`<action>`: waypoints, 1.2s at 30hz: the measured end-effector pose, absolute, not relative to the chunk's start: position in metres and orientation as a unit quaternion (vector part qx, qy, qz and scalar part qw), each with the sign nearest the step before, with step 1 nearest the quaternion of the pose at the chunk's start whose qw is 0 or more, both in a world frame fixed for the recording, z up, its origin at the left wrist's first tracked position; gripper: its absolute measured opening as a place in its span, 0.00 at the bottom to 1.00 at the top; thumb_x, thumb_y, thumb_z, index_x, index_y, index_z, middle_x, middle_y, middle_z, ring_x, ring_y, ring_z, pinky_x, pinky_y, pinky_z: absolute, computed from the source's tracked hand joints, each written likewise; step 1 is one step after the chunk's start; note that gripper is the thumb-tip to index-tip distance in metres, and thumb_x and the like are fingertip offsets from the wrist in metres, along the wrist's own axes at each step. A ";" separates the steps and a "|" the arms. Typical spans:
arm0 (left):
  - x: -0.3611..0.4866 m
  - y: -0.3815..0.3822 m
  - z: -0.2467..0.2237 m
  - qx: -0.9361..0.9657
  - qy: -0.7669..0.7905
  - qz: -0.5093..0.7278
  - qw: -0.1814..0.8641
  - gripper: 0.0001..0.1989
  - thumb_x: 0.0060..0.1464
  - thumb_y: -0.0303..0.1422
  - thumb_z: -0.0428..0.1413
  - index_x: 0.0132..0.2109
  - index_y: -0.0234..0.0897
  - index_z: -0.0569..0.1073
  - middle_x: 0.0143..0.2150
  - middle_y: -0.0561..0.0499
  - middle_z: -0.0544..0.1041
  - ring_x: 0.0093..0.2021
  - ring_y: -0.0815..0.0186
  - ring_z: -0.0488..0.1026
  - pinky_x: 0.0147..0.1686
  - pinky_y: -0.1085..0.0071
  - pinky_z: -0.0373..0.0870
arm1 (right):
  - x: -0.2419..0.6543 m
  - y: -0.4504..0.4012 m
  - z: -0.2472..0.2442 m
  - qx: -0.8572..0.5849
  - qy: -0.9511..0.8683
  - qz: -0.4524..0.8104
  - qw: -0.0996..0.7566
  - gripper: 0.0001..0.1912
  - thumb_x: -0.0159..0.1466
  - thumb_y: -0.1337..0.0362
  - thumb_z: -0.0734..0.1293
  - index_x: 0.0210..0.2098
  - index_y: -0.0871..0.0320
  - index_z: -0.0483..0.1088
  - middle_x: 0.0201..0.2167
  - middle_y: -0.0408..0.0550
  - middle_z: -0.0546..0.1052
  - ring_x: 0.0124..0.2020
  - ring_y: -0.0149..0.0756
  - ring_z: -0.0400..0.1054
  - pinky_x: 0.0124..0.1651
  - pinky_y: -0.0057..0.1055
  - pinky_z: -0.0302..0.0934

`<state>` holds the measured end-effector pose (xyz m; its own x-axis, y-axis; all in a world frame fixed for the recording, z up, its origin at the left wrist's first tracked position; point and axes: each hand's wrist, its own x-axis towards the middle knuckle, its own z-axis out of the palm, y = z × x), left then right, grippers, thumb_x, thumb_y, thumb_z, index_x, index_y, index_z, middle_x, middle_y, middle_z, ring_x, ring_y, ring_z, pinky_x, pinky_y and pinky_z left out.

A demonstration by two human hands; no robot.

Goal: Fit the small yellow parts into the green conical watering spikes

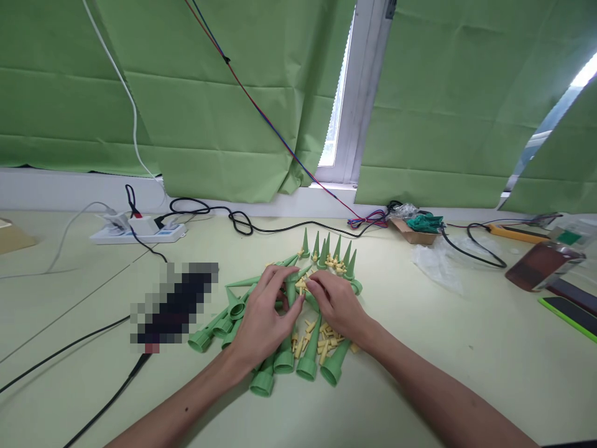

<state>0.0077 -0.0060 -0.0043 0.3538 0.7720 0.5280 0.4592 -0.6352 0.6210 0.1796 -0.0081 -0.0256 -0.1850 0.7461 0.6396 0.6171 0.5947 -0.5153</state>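
Note:
Over a pile of green plastic spikes, my left hand is closed around one hollow green spike, its tip slanting up to the right. My right hand pinches a small pale yellow plastic fitting right beside that spike; whether the two touch is unclear. Loose green spikes with wide, cap-like ends lie below and left of my hands. Among them are scattered several yellow fittings. Beyond my fingers, several spikes stand upright, with yellow fittings at them.
At the back left lies a white power strip with plugs and cables. A pixelated dark object is left of the pile. To the right are a small cardboard box, clear plastic bag, brown bottle and green-edged phone.

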 end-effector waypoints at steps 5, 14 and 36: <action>0.007 -0.005 -0.003 0.790 0.398 0.428 0.186 0.16 0.60 0.32 0.53 0.55 0.43 0.67 0.48 0.49 0.68 0.27 0.71 0.68 0.31 0.69 0.73 | 0.180 -0.008 -0.027 -0.432 -0.762 0.080 0.476 0.09 0.70 0.60 0.59 0.46 0.57 0.66 0.34 0.48 0.74 0.32 0.35 0.68 0.34 0.30 0.60; 0.007 -0.004 -0.004 0.790 0.408 0.423 0.174 0.16 0.59 0.31 0.53 0.55 0.42 0.67 0.48 0.49 0.68 0.28 0.71 0.68 0.30 0.70 0.72 | 0.181 -0.004 -0.030 -0.390 -0.797 0.057 0.459 0.08 0.71 0.66 0.57 0.46 0.57 0.66 0.39 0.51 0.73 0.39 0.38 0.68 0.41 0.32 0.63; 0.007 -0.005 -0.006 0.801 0.400 0.409 0.177 0.16 0.60 0.31 0.53 0.55 0.43 0.66 0.48 0.48 0.68 0.26 0.72 0.67 0.31 0.69 0.72 | 0.181 -0.007 -0.026 -0.447 -0.787 0.068 0.419 0.13 0.72 0.61 0.55 0.34 0.57 0.66 0.28 0.45 0.72 0.29 0.33 0.65 0.34 0.29 0.58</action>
<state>0.0075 -0.0051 -0.0059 0.3452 0.7858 0.5132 0.4969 -0.6169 0.6103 0.1806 -0.0066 -0.0259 -0.2490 0.7614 0.5985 0.6475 0.5904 -0.4818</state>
